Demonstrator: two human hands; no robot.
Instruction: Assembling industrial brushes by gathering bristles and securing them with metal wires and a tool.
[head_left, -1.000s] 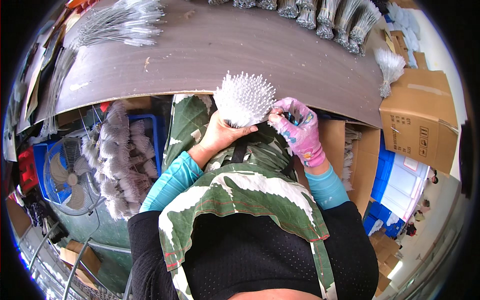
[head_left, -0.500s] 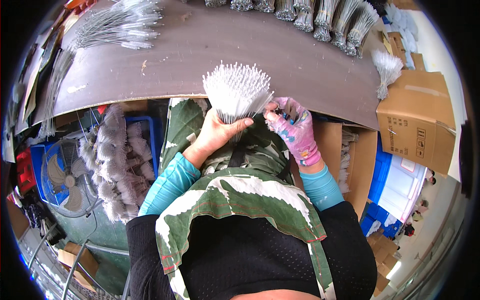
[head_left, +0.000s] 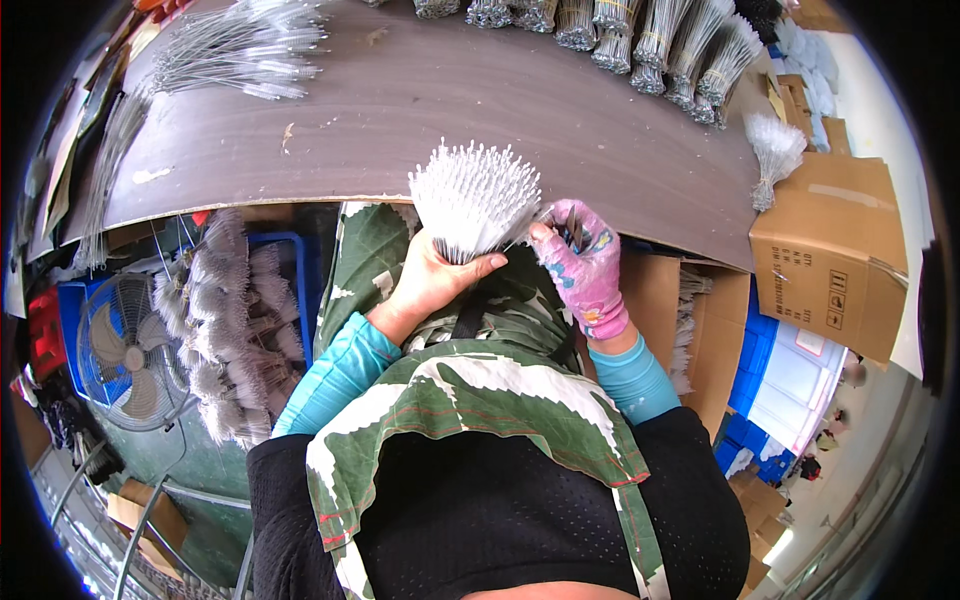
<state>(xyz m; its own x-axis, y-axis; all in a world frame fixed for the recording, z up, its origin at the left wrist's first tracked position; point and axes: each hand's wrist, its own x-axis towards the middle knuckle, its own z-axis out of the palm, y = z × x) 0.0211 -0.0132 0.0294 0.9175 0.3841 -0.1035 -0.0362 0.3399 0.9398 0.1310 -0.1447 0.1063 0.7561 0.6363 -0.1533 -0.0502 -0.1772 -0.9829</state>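
Observation:
My left hand (head_left: 432, 285) is wrapped round the wire stems of a bundle of white bristle brushes (head_left: 474, 198), its thumb across the front. The bundle stands upright over my lap, at the near edge of the table, bristle tips fanned upward. My right hand (head_left: 588, 268), in a pink patterned glove with bare fingertips, is closed at the bundle's right side. A small dark metal tool (head_left: 573, 230) with narrow pointed parts shows in its grip; its exact kind is unclear. The thumb and finger are by the outermost brushes; whether they pinch one is too small to tell.
On the brown table (head_left: 340, 140), loose brushes (head_left: 240, 50) lie at the far left and tied wire bundles (head_left: 655, 45) line the back right. Another brush bundle (head_left: 774, 150) rests near a cardboard box (head_left: 830, 255) at right. A fan (head_left: 135, 350) and hanging brushes (head_left: 225, 330) are lower left.
The bundle appears tilted slightly more toward me, its stems less visible below my left hand. My right hand has turned a little, staying beside the bundle. The whole view has shifted slightly.

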